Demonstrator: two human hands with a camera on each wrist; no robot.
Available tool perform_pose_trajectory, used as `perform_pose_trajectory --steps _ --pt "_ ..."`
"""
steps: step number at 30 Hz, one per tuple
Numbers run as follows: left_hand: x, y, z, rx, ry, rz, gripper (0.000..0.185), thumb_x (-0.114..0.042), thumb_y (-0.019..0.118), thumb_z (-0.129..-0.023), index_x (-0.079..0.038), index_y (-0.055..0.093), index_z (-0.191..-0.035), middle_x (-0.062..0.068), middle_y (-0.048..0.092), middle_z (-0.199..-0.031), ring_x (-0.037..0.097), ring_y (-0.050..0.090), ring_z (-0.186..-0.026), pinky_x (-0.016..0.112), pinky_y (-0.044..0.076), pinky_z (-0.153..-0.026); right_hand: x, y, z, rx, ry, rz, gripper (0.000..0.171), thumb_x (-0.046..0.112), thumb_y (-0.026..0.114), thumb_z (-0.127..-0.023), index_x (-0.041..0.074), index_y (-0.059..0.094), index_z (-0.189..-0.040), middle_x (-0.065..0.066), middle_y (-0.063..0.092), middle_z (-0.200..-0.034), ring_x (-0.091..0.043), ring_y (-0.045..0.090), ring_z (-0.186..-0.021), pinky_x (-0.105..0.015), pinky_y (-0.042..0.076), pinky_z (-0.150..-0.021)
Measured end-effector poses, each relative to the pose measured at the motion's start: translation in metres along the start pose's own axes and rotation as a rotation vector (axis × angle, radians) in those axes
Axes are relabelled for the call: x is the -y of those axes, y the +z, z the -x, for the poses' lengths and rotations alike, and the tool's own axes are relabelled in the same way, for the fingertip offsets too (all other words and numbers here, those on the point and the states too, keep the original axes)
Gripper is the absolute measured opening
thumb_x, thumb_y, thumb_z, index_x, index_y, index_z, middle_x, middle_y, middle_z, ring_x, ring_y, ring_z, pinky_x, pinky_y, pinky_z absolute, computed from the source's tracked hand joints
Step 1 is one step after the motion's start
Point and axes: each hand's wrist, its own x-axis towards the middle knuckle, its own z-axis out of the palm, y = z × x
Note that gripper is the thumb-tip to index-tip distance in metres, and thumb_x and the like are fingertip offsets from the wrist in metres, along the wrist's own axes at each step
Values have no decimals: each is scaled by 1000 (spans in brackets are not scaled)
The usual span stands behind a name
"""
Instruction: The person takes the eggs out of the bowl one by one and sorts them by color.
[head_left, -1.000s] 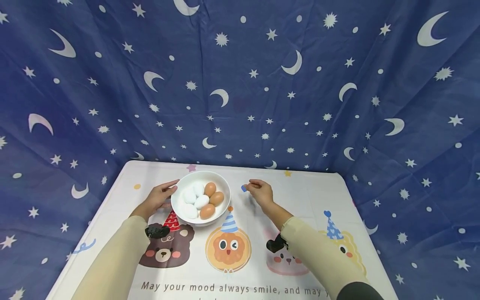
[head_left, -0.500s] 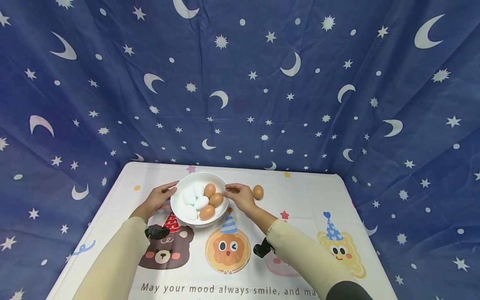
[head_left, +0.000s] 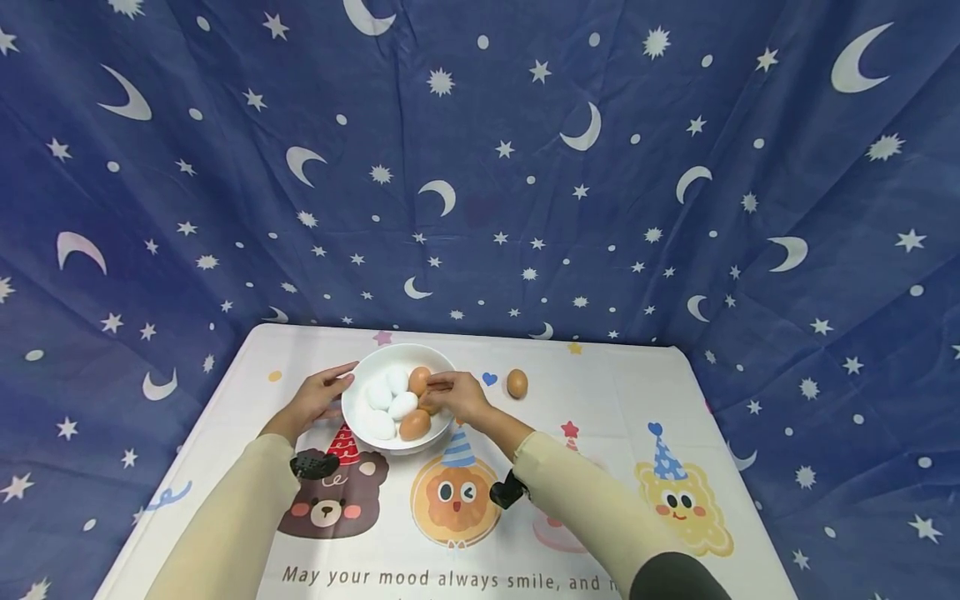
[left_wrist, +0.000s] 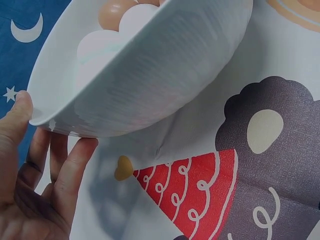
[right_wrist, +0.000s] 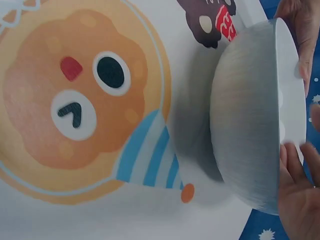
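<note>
In the head view a white bowl (head_left: pixel 401 353) holds several white eggs (head_left: pixel 381 425) and a few brown eggs (head_left: pixel 415 426). My left hand (head_left: pixel 310 402) grips its left rim; the left wrist view has the thumb (left_wrist: pixel 20 117) at the lip and fingers (left_wrist: pixel 75 167) curled beneath. Reaching over the right side is my right hand (head_left: pixel 467 400), its thumb and fingers apart around a partly covered brown egg. In the right wrist view those fingers (right_wrist: pixel 296 167) pass inside the rim, where the bowl wall hides the brown eggs.
A single brown egg (head_left: pixel 517 383) lies on the tablecloth (head_left: pixel 600 392) right of the bowl, beyond the right forearm. The cloth has printed cartoon figures. A dark blue curtain (head_left: pixel 480 150) with moons and stars stands behind the table's far edge.
My right hand has moved left from beside the lone brown egg, over the bowl's rim and in among the brown eggs. That egg now shows on the cloth. My left hand stays at the rim.
</note>
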Motion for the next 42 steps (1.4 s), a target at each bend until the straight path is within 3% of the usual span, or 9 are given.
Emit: perform_pose_trajectory --steps 12,18,24,31,42 --pt "0 -2 0 13 -3 13 53 -36 52 -103 -21 39 -152 22 48 -137 37 52 -127 34 61 -82 6 9 -13 259 -67 281 34 8 82 -79 0 72 -111 -11 74 -106 -18 69 -96 -16 54 -78" --pt "1 -2 0 10 -2 17 53 -36 51 -103 -21 39 -152 20 49 -132 37 53 -125 36 60 -83 9 13 -16 325 -68 366 32 3 80 -79 1 73 -110 -10 74 -106 -21 68 -100 -14 53 -79" --pt "0 1 1 1 -8 15 54 -38 52 -102 -22 38 -152 22 46 -139 38 51 -129 35 60 -84 9 20 -19 367 -81 468 32 4 80 -79 5 75 -110 -6 74 -103 -19 66 -98 -15 51 -79" --pt "1 -1 -2 -6 -2 22 55 -40 53 -101 -22 40 -151 21 49 -137 36 54 -126 33 61 -80 11 23 -21 413 -124 583 30 9 81 -80 12 77 -109 0 75 -102 -8 61 -89 -14 48 -81" --pt "4 0 -4 -4 -15 45 54 -39 55 -100 -23 42 -151 19 49 -136 33 56 -123 34 61 -81 10 27 -22 455 -65 558 39 7 86 -74 14 77 -110 2 75 -107 -4 62 -89 -12 47 -80"
